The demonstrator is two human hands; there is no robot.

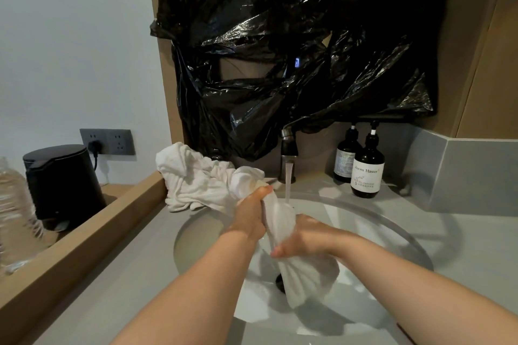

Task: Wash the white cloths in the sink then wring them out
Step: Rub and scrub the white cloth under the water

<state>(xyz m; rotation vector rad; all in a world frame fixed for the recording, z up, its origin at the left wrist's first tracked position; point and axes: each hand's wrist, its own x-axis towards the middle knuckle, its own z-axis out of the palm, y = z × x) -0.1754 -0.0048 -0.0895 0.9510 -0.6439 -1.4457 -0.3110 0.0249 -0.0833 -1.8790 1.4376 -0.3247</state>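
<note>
Over the white sink (392,232) I hold a wet white cloth (280,221) bunched into a roll. My left hand (252,213) grips its upper end, and my right hand (302,241) grips it lower down. The cloth's loose tail (308,280) hangs into the basin above the dark drain (280,283). Water runs from the dark faucet (288,154) just behind the cloth. A pile of other white cloths (193,176) lies on the counter at the sink's back left rim.
Two dark pump bottles (364,171) stand right of the faucet. Black plastic sheeting (280,50) covers the wall above. Left of the grey counter (126,274), past a wooden ledge (84,241), sit a black kettle (61,182), a wall socket (108,141) and a clear water bottle (14,218).
</note>
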